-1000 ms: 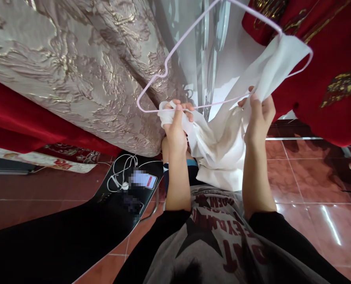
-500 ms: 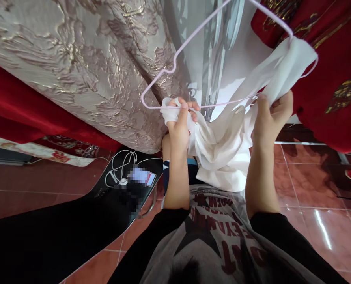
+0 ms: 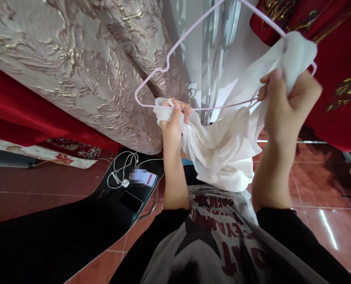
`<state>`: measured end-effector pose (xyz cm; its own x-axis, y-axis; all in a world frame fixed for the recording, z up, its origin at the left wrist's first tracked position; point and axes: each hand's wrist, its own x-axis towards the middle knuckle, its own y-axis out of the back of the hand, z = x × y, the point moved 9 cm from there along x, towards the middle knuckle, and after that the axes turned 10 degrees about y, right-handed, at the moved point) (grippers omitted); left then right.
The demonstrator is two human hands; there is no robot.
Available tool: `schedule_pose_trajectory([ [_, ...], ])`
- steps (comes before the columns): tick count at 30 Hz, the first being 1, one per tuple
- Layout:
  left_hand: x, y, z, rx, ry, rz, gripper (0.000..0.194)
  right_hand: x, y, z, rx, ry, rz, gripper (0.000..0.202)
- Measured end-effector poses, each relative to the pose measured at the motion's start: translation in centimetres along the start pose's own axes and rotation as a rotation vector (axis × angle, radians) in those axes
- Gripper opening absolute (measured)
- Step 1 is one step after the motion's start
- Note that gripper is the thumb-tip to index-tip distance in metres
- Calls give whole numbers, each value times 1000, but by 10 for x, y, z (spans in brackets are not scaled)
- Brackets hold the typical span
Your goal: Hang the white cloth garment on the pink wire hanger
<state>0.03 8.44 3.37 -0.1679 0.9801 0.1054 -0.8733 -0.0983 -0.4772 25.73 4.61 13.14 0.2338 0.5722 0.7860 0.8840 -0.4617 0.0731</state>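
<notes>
A pale pink clothes hanger (image 3: 190,30) is held up in front of me, its top cut off by the picture's edge. Sheer white fabric (image 3: 223,146) lies bunched over my lap and is draped over the hanger's right corner. My left hand (image 3: 174,114) is closed on a gathered end of that fabric, with the thumb on the hanger's bottom bar near its left end. My right hand (image 3: 288,98) grips the fabric below the right corner, thumb in front; the bottom bar runs behind this hand.
Left of me is a black bench (image 3: 104,213) with a lit phone (image 3: 148,178), a dark phone (image 3: 131,202) and a white cable (image 3: 112,179). Brocade fabric (image 3: 75,71) hangs at upper left, red garments (image 3: 335,106) at right. Red tiles (image 3: 314,181) cover the floor.
My right hand has moved up and outward to the right along the fabric near the hanger's corner. My left hand and the hanger have shifted slightly left.
</notes>
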Motion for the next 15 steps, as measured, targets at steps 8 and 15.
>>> schedule_pose_trajectory([
  [8,0,-5,6,-9,44,-28,27,64,41,63,362,-504,106,50],
  [15,4,0,-5,-36,80,29,26,2,104,82,348,-136,551,68],
])
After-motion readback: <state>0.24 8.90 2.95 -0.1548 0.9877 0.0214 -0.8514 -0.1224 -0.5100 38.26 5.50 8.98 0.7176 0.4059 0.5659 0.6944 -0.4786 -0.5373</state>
